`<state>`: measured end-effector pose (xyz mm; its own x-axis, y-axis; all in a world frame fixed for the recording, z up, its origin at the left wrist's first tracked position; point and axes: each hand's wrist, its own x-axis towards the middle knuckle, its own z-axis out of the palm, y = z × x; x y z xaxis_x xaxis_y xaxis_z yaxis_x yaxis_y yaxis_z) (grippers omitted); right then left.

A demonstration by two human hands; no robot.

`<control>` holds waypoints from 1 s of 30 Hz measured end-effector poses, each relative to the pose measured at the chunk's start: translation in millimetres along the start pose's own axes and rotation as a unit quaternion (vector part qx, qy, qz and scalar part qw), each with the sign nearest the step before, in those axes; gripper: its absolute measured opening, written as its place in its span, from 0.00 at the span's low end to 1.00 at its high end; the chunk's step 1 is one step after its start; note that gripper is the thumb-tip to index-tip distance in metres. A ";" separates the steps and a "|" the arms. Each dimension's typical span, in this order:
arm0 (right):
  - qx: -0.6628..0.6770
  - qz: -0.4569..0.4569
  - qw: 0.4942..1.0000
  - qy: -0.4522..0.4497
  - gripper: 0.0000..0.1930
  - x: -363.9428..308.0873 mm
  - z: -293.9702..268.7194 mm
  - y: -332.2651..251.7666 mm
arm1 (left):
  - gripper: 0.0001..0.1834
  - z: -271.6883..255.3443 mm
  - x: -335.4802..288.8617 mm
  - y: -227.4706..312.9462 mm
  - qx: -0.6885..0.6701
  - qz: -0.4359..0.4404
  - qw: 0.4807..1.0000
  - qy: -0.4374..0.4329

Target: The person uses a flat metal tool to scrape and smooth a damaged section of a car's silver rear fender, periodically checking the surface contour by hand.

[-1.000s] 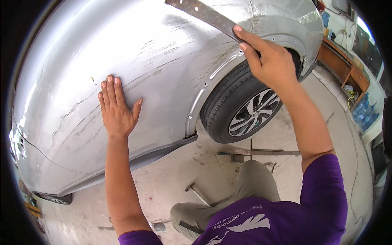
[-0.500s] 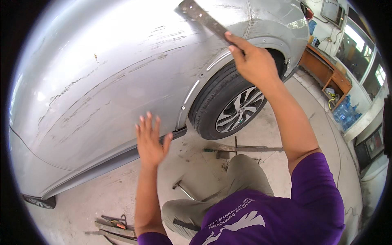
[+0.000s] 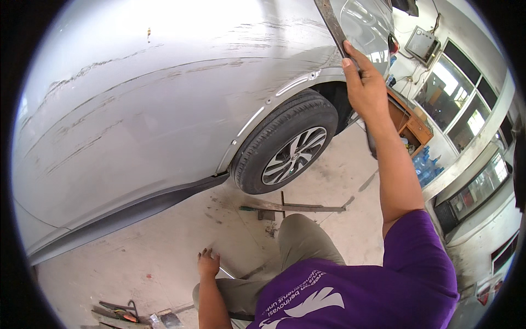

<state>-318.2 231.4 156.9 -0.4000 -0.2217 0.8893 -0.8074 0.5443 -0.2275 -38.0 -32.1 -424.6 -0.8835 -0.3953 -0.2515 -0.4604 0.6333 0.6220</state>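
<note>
In the head view, a silver car body panel (image 3: 164, 109) fills the upper left, its paint streaked with long scratches and scuffs that run toward the rear wheel arch. The rear tyre with its alloy wheel (image 3: 287, 148) sits under that arch, right of the scratched panel and resting on the concrete floor (image 3: 164, 247). The person's right hand (image 3: 364, 88) is raised above and to the right of the wheel, up against the car body beyond the arch; its fingers are curled around the lower end of a long, flat, rusty metal bar (image 3: 331, 24), with the thumb stretched along the bar's edge. The bar rises from the hand steeply up and to the left, lies against the body just above the arch, and runs out of the picture at the top. The left hand (image 3: 208, 265) is low, well below the wheel and apart from the car; its fingers are loosely bent, pointing down at the floor beside a thin metal rod (image 3: 226, 272), and whether it touches the rod or the floor cannot be told; it grips nothing visible. On the floor just below the wheel lies a flat metal strip (image 3: 296, 208). Further from the wheel, at the lower left, is a small pile of hand tools (image 3: 123, 312). The person's bent knee in grey trousers (image 3: 301, 236) lies just below that strip.
</note>
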 end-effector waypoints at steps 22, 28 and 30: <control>0.143 0.192 0.945 -0.224 0.25 -190.7 43.5 -31.5 | 0.31 -89.6 -41.8 234.1 -0.472 0.183 0.863 0.007; 0.260 0.241 0.875 -0.330 0.29 -312.3 65.2 -68.2 | 0.25 -74.3 -58.4 284.8 -0.771 0.125 0.619 -0.081; 0.307 0.199 0.869 -0.332 0.29 -329.5 63.1 -71.5 | 0.20 -75.1 -68.2 289.6 -0.774 0.079 0.628 -0.013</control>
<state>-156.1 214.4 -144.9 -0.6986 -0.6433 0.3133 -0.5453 0.1951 -0.8152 -104.6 128.3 -171.6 -0.9177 -0.3854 -0.0961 0.2514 -0.7510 0.6106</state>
